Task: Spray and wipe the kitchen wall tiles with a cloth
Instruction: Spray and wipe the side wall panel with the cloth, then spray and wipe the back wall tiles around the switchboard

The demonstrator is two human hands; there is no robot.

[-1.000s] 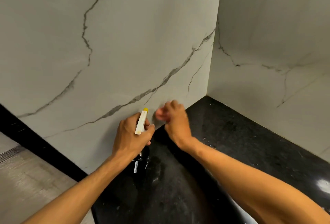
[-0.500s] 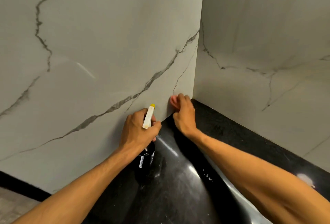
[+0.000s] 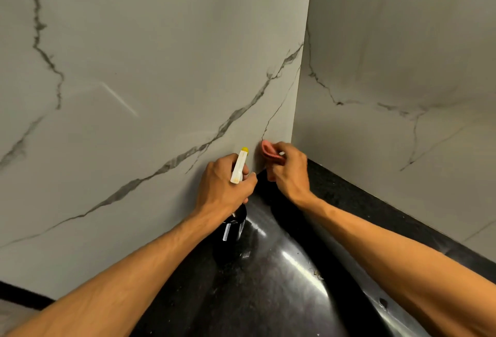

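My left hand point(image 3: 224, 187) grips a dark spray bottle point(image 3: 232, 232) whose white nozzle with a yellow tip point(image 3: 239, 164) points up at the left wall tile point(image 3: 150, 73). My right hand point(image 3: 288, 169) holds a bunched pink cloth point(image 3: 268, 151) pressed against the bottom of that tile, close to the corner where it meets the right wall tile point(image 3: 402, 54). Both tiles are pale grey marble with dark veins. Most of the cloth is hidden inside my fingers.
A glossy black countertop point(image 3: 281, 283) runs below both walls and meets them at the corner. Small specks lie on it near my right forearm. A strip of lighter floor point(image 3: 10, 310) shows at the bottom left.
My right hand has moved right along the foot of the left tile toward the corner, and the pink cloth now shows above my fingers. My left hand keeps its hold on the bottle.
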